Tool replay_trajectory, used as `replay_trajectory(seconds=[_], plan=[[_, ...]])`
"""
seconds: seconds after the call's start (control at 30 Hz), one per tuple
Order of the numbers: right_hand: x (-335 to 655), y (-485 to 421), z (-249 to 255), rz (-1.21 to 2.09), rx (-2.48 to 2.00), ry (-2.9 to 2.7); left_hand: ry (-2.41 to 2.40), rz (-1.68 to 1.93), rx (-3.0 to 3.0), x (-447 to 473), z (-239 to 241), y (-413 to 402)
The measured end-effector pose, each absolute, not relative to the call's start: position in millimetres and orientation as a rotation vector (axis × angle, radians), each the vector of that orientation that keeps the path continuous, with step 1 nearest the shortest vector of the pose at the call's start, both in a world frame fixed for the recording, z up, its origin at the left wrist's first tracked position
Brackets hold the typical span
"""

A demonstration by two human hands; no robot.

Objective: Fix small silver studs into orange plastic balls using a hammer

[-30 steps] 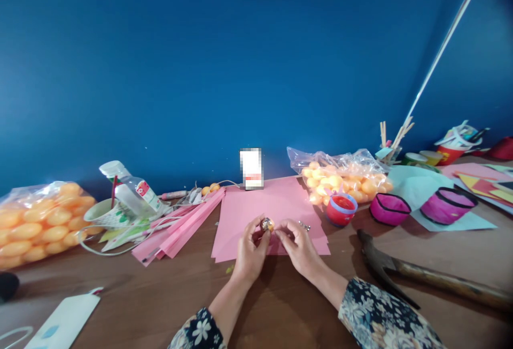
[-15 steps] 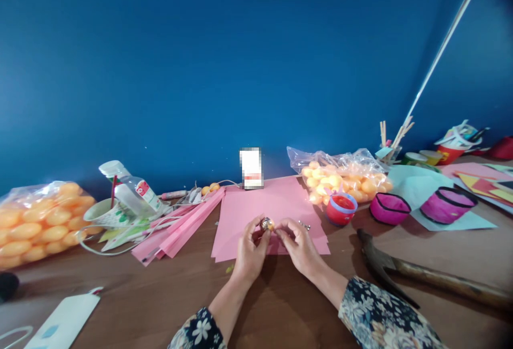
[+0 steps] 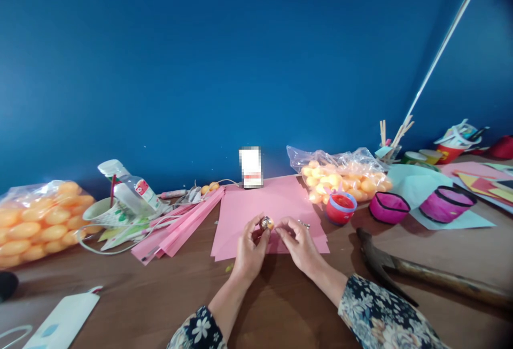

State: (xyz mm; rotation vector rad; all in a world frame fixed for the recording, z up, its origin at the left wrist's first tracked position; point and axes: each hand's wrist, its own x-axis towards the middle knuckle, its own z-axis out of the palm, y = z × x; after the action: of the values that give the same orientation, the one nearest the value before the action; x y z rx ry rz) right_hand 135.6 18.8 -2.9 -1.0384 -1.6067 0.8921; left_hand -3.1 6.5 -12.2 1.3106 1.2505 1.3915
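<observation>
Both hands meet over the near edge of a pink paper sheet [image 3: 264, 202] on a brown wooden table [image 3: 280, 306]. My left hand [image 3: 249, 250] pinches a small round orange and shiny object [image 3: 266, 224] between thumb and fingertips. My right hand [image 3: 298, 245] is closed in a pinch right beside that object, its fingertips at or very near it; what they grip is too small to make out. A small metal piece [image 3: 304, 225] lies on the pink sheet just behind my right hand.
A stack of pink paper strips [image 3: 180, 229], a tipped plastic bottle [image 3: 130, 188] and a paper cup [image 3: 105, 212] lie at left. Bags of orange capsules sit at far left [image 3: 38, 220] and back right [image 3: 344, 178]. A red cup [image 3: 340, 208], magenta paper baskets [image 3: 389, 207] and a hammer [image 3: 425, 277] are at right.
</observation>
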Motion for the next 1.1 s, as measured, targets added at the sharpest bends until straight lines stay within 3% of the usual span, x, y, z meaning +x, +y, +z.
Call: replay_trajectory(seconds=[1.1], plan=[[136.3, 22.8, -3.0, 1.001, -1.051, -1.597, 1.232, 1.401, 1.382, -1.3, -14.2, 6.9]])
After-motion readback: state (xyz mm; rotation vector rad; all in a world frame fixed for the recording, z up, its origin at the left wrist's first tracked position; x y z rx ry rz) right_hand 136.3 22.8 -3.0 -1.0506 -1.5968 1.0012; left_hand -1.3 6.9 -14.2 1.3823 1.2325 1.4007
